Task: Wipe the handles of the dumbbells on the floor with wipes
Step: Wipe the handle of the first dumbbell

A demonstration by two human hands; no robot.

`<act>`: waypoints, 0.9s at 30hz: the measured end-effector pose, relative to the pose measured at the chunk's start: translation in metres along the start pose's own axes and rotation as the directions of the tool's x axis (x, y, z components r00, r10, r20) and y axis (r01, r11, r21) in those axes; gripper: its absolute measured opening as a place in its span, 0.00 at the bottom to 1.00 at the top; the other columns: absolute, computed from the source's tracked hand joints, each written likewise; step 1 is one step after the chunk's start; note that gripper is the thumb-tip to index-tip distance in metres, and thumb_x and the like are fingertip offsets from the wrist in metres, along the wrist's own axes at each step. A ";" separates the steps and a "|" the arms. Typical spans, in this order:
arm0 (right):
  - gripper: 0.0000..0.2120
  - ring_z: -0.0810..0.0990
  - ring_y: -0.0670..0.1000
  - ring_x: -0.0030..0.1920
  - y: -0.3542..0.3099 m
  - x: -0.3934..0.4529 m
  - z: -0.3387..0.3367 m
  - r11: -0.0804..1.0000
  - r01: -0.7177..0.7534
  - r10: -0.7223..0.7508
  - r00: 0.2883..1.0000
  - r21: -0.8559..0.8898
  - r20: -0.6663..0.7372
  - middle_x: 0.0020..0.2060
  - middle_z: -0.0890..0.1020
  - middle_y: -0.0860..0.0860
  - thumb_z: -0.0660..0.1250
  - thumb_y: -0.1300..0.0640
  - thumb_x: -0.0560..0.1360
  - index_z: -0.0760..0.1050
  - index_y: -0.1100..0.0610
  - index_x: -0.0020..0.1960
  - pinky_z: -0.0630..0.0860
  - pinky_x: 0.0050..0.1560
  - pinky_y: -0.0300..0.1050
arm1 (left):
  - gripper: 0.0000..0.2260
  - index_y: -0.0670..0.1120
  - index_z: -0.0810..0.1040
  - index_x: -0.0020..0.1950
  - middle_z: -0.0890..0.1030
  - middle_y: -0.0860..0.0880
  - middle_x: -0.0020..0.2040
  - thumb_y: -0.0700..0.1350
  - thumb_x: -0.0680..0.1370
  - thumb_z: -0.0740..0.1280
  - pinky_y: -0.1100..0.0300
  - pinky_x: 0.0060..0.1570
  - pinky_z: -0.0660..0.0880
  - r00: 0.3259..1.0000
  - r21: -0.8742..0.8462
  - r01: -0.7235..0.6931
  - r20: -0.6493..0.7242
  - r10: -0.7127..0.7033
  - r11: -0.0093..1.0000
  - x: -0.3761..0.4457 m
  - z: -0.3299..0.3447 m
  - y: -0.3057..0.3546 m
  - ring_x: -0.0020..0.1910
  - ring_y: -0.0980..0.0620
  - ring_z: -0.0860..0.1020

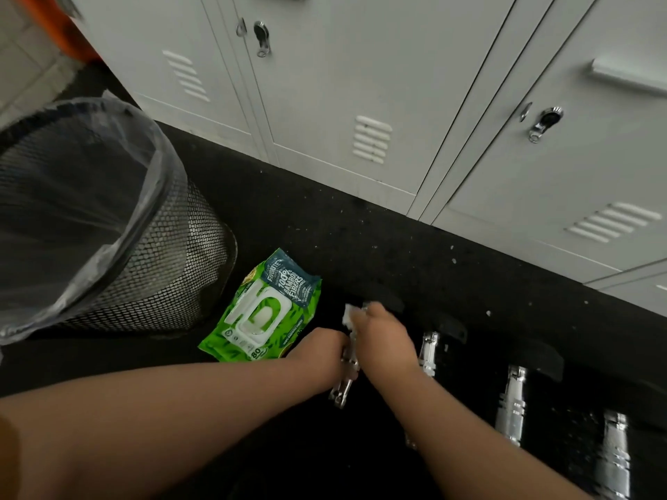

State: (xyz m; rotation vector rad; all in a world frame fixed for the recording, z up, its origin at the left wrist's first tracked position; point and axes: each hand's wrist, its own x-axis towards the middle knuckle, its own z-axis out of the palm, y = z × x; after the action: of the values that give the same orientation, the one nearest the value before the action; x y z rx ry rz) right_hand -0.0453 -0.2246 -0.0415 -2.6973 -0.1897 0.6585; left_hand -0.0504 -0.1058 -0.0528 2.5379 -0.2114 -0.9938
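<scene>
1. Chrome shows on the leftmost dumbbell handle, which lies on the black floor with both hands on it; its dark heads are hard to tell from the floor.
2. The left hand has its fingers curled round the middle of the bar, probably to stop it rolling while it is rubbed.
3. The right hand sits over the far end of the same bar, fingers closed on a crumpled white wipe that sticks out beyond the knuckles; pressing it there suits working along the metal.
4. Three more dumbbell handles lie in a row to the right, near one another, so by my reading most of the job is left.
5. The green wipes pack lies just left of the hands, within easy reach for a fresh sheet.
6. A lined mesh bin stands beside the pack, handy for used sheets.
7. Grey lockers close off the far side; open floor lies between them and the row.
</scene>
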 end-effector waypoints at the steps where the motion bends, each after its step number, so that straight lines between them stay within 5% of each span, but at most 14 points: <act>1: 0.15 0.72 0.58 0.57 -0.002 0.004 -0.004 0.999 0.004 -0.005 1.000 -0.038 -0.005 0.59 0.70 0.57 0.61 0.62 0.74 0.72 0.60 0.60 0.73 0.49 0.48 | 0.10 0.46 0.81 0.48 0.84 0.46 0.46 0.51 0.71 0.69 0.59 0.42 0.70 1.000 0.007 -0.004 0.001 0.004 1.000 0.001 0.001 -0.001 0.49 0.47 0.81; 5: 0.17 0.72 0.56 0.58 -0.003 -0.024 0.014 0.999 -0.011 0.012 0.999 -0.031 0.046 0.61 0.69 0.54 0.59 0.59 0.76 0.69 0.54 0.65 0.73 0.51 0.47 | 0.10 0.44 0.81 0.48 0.83 0.43 0.46 0.48 0.74 0.66 0.60 0.41 0.70 1.000 0.002 0.011 -0.026 -0.011 1.000 0.000 0.002 -0.002 0.49 0.45 0.81; 10: 0.10 0.77 0.59 0.52 -0.005 -0.011 -0.002 0.989 -0.134 0.129 0.988 0.060 0.080 0.56 0.72 0.55 0.62 0.59 0.74 0.75 0.56 0.55 0.74 0.49 0.46 | 0.11 0.45 0.82 0.48 0.84 0.45 0.46 0.49 0.71 0.70 0.62 0.40 0.68 1.000 -0.058 0.022 -0.020 -0.023 0.998 0.000 0.003 -0.004 0.48 0.47 0.81; 16: 0.21 0.72 0.57 0.59 0.002 -0.018 0.006 0.994 0.026 -0.016 0.996 -0.110 0.089 0.64 0.67 0.55 0.59 0.60 0.76 0.64 0.57 0.69 0.73 0.52 0.49 | 0.12 0.44 0.80 0.46 0.83 0.45 0.45 0.52 0.71 0.70 0.61 0.37 0.66 0.998 -0.061 0.061 -0.018 -0.063 0.996 -0.001 0.003 -0.004 0.46 0.46 0.80; 21: 0.17 0.76 0.56 0.52 0.010 -0.045 0.020 1.000 0.008 -0.008 0.998 0.000 0.064 0.52 0.70 0.53 0.57 0.60 0.77 0.69 0.54 0.65 0.67 0.38 0.41 | 0.13 0.43 0.81 0.46 0.83 0.44 0.44 0.52 0.71 0.70 0.61 0.36 0.67 0.997 -0.089 0.071 -0.023 -0.074 0.994 -0.002 0.003 -0.004 0.44 0.46 0.80; 24: 0.18 0.74 0.57 0.55 0.006 -0.010 -0.001 0.998 0.038 -0.041 0.997 -0.046 -0.062 0.58 0.70 0.55 0.59 0.58 0.77 0.67 0.54 0.67 0.73 0.48 0.45 | 0.13 0.44 0.80 0.45 0.83 0.46 0.44 0.52 0.69 0.73 0.62 0.37 0.65 0.997 -0.078 0.073 -0.007 -0.073 0.994 -0.003 0.003 -0.003 0.45 0.48 0.80; 27: 0.17 0.71 0.57 0.58 -0.001 0.006 -0.006 0.996 0.036 -0.036 0.999 -0.088 -0.003 0.60 0.68 0.55 0.61 0.62 0.75 0.67 0.59 0.64 0.73 0.51 0.50 | 0.11 0.45 0.80 0.44 0.83 0.46 0.44 0.52 0.70 0.72 0.62 0.37 0.65 0.997 -0.089 0.077 -0.016 -0.079 0.993 -0.003 0.002 -0.002 0.44 0.49 0.79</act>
State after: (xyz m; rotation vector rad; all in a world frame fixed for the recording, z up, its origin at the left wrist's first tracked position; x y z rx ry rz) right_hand -0.0376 -0.2237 -0.0388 -2.7715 -0.2717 0.6481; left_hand -0.0541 -0.1034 -0.0535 2.4912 -0.0617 -0.9844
